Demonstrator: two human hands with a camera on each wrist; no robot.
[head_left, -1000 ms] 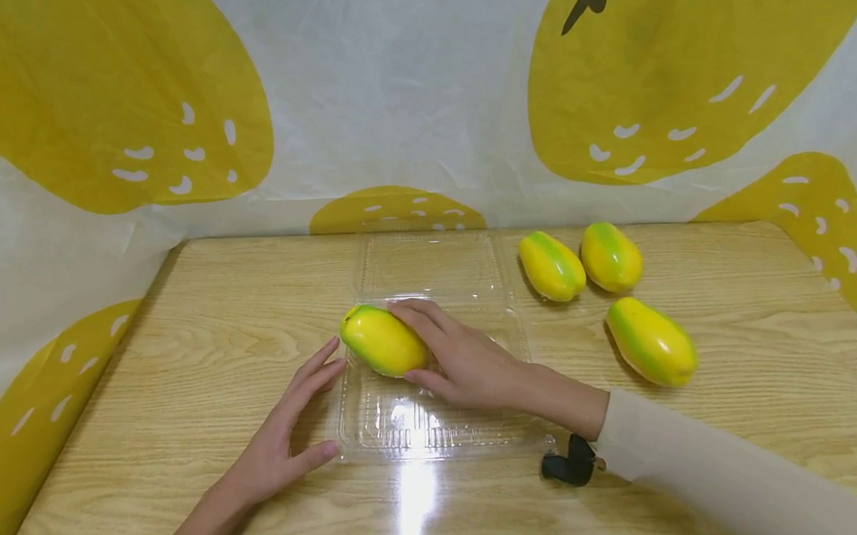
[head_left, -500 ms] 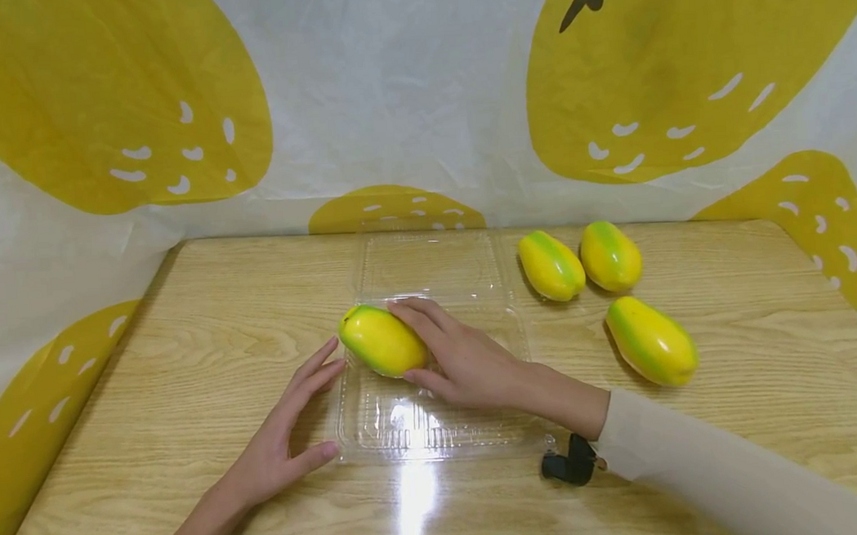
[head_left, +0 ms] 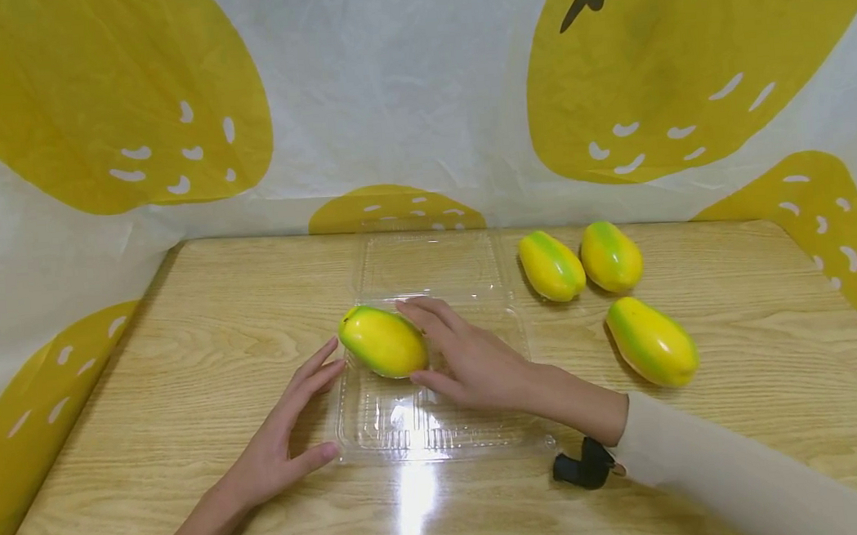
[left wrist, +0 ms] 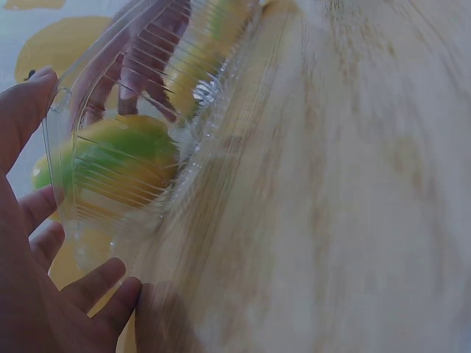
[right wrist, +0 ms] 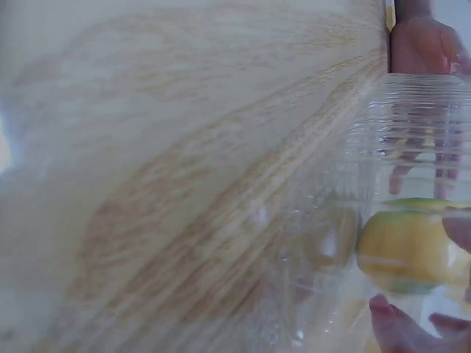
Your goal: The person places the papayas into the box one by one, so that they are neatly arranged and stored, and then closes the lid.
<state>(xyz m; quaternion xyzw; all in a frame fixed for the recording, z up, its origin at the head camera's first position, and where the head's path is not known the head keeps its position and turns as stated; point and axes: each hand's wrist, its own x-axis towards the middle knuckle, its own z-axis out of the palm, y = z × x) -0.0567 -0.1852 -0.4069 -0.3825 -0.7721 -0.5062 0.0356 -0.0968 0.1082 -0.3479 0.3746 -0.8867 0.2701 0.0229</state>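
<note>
"How does the right hand [head_left: 474,363] stand?"
"Thumb and fingers parted widely around one end of the papaya [head_left: 383,344]; I can't tell if they touch it."
"And the fruit?"
"Between both hands, inside the clear container [head_left: 446,438]. The left hand [head_left: 274,453] is at its rim, fingers spread. Right of the right hand, three more papayas [head_left: 652,344] lie on the table [head_left: 185,380]."
</note>
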